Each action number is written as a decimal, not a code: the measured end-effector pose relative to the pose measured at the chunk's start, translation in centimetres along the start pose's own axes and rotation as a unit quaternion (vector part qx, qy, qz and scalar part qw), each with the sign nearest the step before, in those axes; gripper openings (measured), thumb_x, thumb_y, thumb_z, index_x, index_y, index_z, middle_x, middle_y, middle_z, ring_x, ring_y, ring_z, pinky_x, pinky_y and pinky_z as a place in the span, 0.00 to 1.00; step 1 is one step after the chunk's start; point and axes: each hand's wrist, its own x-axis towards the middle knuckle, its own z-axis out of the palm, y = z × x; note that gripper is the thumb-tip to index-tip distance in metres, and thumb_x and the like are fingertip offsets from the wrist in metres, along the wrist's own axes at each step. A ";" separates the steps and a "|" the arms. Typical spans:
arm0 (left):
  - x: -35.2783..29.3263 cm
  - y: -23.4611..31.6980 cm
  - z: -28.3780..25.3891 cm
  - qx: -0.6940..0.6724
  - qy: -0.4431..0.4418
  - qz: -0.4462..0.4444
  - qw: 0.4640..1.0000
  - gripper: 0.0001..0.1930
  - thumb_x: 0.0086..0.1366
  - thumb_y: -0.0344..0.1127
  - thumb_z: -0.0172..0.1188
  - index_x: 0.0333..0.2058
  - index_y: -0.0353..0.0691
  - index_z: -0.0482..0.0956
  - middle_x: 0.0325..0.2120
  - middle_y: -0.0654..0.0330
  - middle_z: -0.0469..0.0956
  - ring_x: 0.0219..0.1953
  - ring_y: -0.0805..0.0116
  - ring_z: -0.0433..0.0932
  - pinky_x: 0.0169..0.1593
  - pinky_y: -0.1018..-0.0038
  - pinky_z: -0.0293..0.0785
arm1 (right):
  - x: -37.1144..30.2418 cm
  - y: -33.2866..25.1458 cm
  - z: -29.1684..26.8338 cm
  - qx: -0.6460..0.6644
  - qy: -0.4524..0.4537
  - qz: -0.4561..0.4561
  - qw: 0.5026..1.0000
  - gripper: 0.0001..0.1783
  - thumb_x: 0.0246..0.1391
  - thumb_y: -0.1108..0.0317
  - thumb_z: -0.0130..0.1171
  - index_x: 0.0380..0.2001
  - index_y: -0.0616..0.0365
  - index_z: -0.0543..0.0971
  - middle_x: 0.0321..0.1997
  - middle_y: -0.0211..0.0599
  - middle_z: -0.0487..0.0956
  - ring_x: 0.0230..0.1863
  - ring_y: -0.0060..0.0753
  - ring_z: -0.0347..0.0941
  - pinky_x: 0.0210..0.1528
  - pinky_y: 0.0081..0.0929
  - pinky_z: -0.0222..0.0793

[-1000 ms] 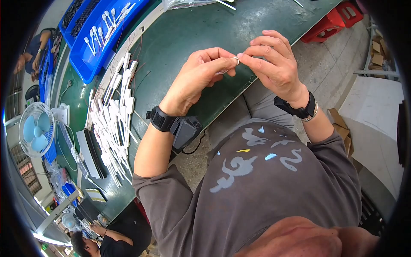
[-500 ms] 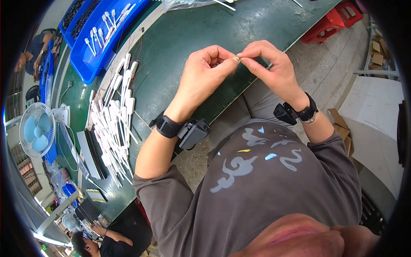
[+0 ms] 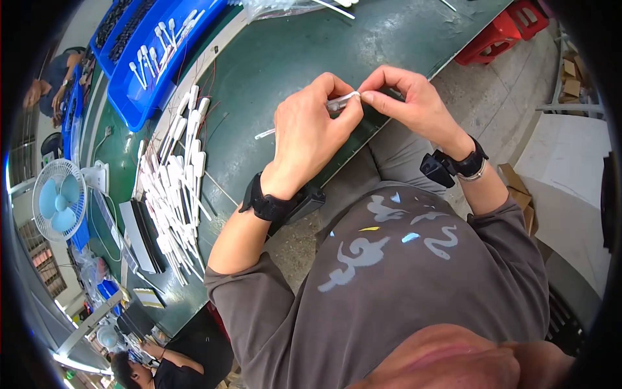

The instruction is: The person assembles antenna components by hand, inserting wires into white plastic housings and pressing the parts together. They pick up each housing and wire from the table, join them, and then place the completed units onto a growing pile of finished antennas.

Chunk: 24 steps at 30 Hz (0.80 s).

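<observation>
A slim white stick-shaped piece point(image 3: 341, 101) with a wider head is held over the near edge of the green table. My left hand point(image 3: 308, 129) is closed around it, and the thin stem sticks out on the left past the wrist side of the fingers. At the head's tip, the thumb and forefinger of my right hand point(image 3: 418, 107) are pinched together. Fingers cover part of the head. To the left of my left hand lies a large heap of similar white sticks point(image 3: 175, 188), some with thin dark and red wires.
A blue tray point(image 3: 129, 117) with more white sticks stands far left. A small fan point(image 3: 59, 200) and dark flat strips point(image 3: 141, 233) lie beyond the heap. A clear plastic bag point(image 3: 278, 8) is at the back, a red stool point(image 3: 499, 39) at the right. Co-workers sit at the left.
My left hand has turned and come slightly nearer, so the white piece and its stem now show. My right hand still pinches at its tip, having shifted slightly.
</observation>
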 end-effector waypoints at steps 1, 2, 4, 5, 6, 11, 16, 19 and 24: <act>-0.1 -0.1 0.1 0.001 -0.002 -0.001 1.000 0.11 0.58 0.39 0.63 0.33 0.37 0.78 0.23 0.56 0.81 0.26 0.58 0.81 0.32 0.66 0.75 | -0.1 0.2 0.0 0.003 -0.004 0.001 1.000 0.08 0.62 0.69 0.58 0.40 0.62 0.79 0.35 0.22 0.77 0.37 0.11 0.68 0.41 0.15 0.65; -0.1 -0.2 0.2 0.003 -0.004 -0.002 1.000 0.11 0.58 0.39 0.63 0.35 0.37 0.77 0.24 0.56 0.81 0.26 0.57 0.81 0.32 0.66 0.75 | -0.1 0.3 -0.1 0.007 -0.009 0.002 1.000 0.08 0.62 0.69 0.58 0.40 0.62 0.79 0.35 0.22 0.77 0.37 0.10 0.68 0.41 0.15 0.65; -0.1 -0.2 0.3 0.008 -0.004 0.003 1.000 0.12 0.58 0.38 0.63 0.36 0.38 0.77 0.24 0.56 0.81 0.26 0.57 0.81 0.32 0.65 0.75 | 0.1 0.0 -0.5 0.009 -0.022 0.010 1.000 0.08 0.62 0.69 0.58 0.40 0.63 0.79 0.35 0.22 0.77 0.37 0.10 0.68 0.40 0.15 0.65; -0.3 -0.1 0.5 0.007 0.001 0.008 1.000 0.12 0.59 0.37 0.64 0.38 0.38 0.76 0.25 0.58 0.80 0.25 0.63 0.79 0.31 0.69 0.74 | -0.1 -0.1 -0.6 0.014 -0.036 0.025 0.999 0.09 0.62 0.68 0.58 0.40 0.63 0.79 0.35 0.21 0.76 0.37 0.10 0.68 0.40 0.15 0.65; -0.4 0.0 0.6 0.007 0.005 0.012 1.000 0.12 0.59 0.36 0.65 0.39 0.38 0.76 0.25 0.59 0.80 0.24 0.68 0.77 0.30 0.73 0.72 | -0.1 -0.1 -0.8 0.019 -0.051 0.041 0.998 0.09 0.63 0.68 0.57 0.41 0.63 0.78 0.35 0.21 0.76 0.38 0.10 0.68 0.40 0.15 0.65; -0.6 0.0 1.1 0.039 0.001 0.046 0.998 0.16 0.60 0.36 0.64 0.45 0.41 0.72 0.26 0.57 0.80 0.27 0.58 0.81 0.31 0.65 0.75 | -0.3 0.8 -1.1 0.036 -0.057 0.032 0.997 0.09 0.63 0.68 0.57 0.40 0.63 0.78 0.35 0.22 0.77 0.38 0.11 0.68 0.41 0.16 0.66; -0.6 0.3 1.6 0.054 -0.022 0.051 0.997 0.16 0.61 0.35 0.64 0.46 0.41 0.72 0.26 0.57 0.80 0.27 0.58 0.81 0.31 0.66 0.75 | -0.7 1.3 -1.9 0.043 -0.072 0.028 0.996 0.09 0.63 0.68 0.56 0.40 0.63 0.78 0.34 0.23 0.77 0.37 0.12 0.69 0.40 0.17 0.67; -0.3 0.4 1.7 0.048 -0.041 0.042 0.997 0.16 0.62 0.34 0.64 0.47 0.41 0.72 0.27 0.57 0.81 0.27 0.59 0.81 0.31 0.66 0.75 | -0.7 1.0 -2.5 0.040 -0.081 0.031 0.995 0.09 0.63 0.68 0.57 0.39 0.63 0.78 0.33 0.23 0.78 0.36 0.12 0.69 0.39 0.17 0.67; -0.1 0.9 1.7 0.037 -0.055 0.018 0.998 0.18 0.62 0.36 0.64 0.48 0.40 0.72 0.29 0.56 0.81 0.27 0.59 0.81 0.31 0.66 0.75 | -0.8 0.7 -2.6 0.022 -0.077 0.045 0.996 0.08 0.62 0.68 0.57 0.37 0.62 0.78 0.31 0.22 0.77 0.34 0.12 0.68 0.37 0.16 0.66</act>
